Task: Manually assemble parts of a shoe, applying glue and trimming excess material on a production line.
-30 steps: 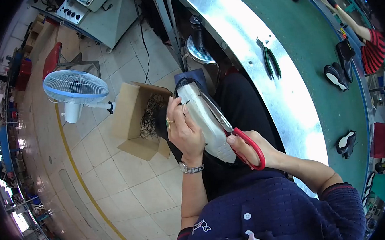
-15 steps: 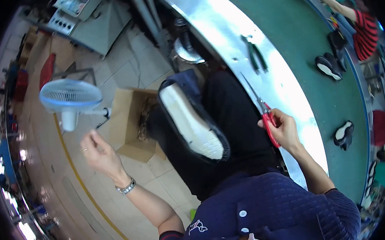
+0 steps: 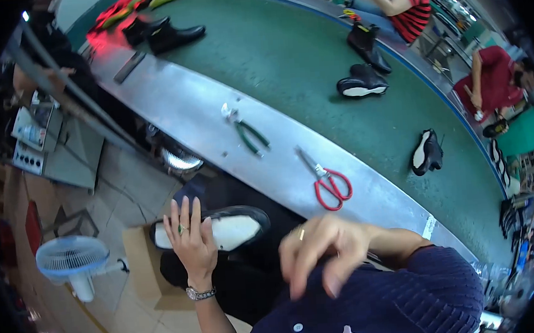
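Note:
A black shoe (image 3: 237,230) lies across my lap with its pale sole facing up. My left hand (image 3: 189,243) rests flat over the sole, its fingers stretched and spread. To the right, my right hand (image 3: 325,249) hovers above my lap with bent fingers apart and nothing in them; it is slightly blurred. Beyond it, red-handled scissors (image 3: 329,184) lie on the metal bench edge (image 3: 182,104). Farther left on the same metal strip is a pair of green-handled pliers (image 3: 245,131).
A green conveyor surface (image 3: 259,55) behind the strip carries several dark shoes, including a white-soled one (image 3: 363,82). Two people sit across it. An open cardboard box (image 3: 144,268) stands left of my knees, beside a blue-white fan (image 3: 73,257).
The scissors have left my right hand and lie on the metal strip. My left hand has come onto the sole. The view has turned toward the bench.

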The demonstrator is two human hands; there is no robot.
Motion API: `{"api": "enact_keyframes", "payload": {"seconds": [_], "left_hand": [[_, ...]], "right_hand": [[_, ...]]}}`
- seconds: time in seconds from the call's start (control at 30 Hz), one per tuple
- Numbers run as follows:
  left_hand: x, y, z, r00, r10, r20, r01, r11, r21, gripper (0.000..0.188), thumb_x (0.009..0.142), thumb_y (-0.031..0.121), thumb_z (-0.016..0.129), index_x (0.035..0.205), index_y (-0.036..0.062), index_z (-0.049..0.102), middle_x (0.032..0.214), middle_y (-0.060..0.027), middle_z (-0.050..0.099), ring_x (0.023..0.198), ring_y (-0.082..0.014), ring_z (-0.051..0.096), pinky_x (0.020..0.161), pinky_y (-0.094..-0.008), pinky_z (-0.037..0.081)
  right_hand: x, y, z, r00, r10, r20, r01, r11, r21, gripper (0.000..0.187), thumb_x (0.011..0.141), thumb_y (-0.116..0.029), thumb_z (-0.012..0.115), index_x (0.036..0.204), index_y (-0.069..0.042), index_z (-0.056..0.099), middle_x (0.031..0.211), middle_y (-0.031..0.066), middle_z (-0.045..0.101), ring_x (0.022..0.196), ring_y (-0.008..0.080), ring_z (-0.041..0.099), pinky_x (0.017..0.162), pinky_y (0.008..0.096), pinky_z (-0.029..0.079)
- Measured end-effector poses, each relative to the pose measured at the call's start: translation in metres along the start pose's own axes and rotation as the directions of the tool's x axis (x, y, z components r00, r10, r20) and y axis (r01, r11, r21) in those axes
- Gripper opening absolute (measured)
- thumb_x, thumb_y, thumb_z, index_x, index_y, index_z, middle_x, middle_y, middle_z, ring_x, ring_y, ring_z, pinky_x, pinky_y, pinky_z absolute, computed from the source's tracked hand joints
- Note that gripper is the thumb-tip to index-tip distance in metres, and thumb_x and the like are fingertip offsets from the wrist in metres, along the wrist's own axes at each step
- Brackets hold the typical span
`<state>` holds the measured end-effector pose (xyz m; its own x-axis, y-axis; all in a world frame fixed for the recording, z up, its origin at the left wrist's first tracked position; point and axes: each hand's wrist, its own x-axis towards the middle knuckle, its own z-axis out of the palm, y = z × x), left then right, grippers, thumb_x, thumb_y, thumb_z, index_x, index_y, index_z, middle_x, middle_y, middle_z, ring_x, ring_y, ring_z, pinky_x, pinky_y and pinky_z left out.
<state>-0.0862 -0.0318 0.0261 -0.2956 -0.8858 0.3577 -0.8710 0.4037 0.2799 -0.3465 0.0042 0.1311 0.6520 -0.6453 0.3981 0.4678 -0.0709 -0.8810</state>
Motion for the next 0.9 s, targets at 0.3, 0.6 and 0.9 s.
{"api": "enact_keyframes", "payload": {"seconds": [0.3,0.6,0.9], "left_hand": [[0.066,-0.037,-0.005,0.981,-0.161,0.11,0.181,0.963,-0.202,0.036,0.092,0.014,0.055,0.121,-0.0054,0.059,0.118,-0.0224,0.062,0.11,-0.0368,0.059,0.095,-0.0399,0.045],[0.1,-0.066,0.008,0.98,0.015,0.199,-0.028,0.998,0.063,0.03,0.088,-0.001,0.048,0.115,-0.0047,0.059,0.103,-0.0209,0.066,0.095,-0.0374,0.064,0.083,-0.0427,0.052],[0.118,-0.075,0.005,0.947,-0.156,0.281,0.226,0.945,-0.238,0.025,0.087,0.008,0.057,0.107,-0.0046,0.065,0.102,-0.0197,0.067,0.084,-0.0332,0.065,0.076,-0.0387,0.049]], "right_hand": [[0.029,-0.067,0.004,0.952,-0.305,0.023,0.3,0.946,0.122,0.014,0.084,-0.017,0.068,0.08,-0.003,0.068,0.082,0.0102,0.059,0.072,0.0212,0.056,0.061,0.0308,0.042],[0.064,-0.065,-0.06,0.897,-0.319,-0.306,0.337,0.942,0.005,0.027,0.096,-0.019,0.054,0.103,0.005,0.063,0.081,0.0073,0.062,0.073,0.0142,0.056,0.065,0.0275,0.045],[0.059,0.19,-0.168,0.739,-0.059,-0.671,-0.67,0.042,-0.741,0.058,0.082,-0.026,0.07,0.132,-0.005,0.049,0.132,0.0218,0.047,0.121,0.0382,0.044,0.1,0.048,0.038]]}}
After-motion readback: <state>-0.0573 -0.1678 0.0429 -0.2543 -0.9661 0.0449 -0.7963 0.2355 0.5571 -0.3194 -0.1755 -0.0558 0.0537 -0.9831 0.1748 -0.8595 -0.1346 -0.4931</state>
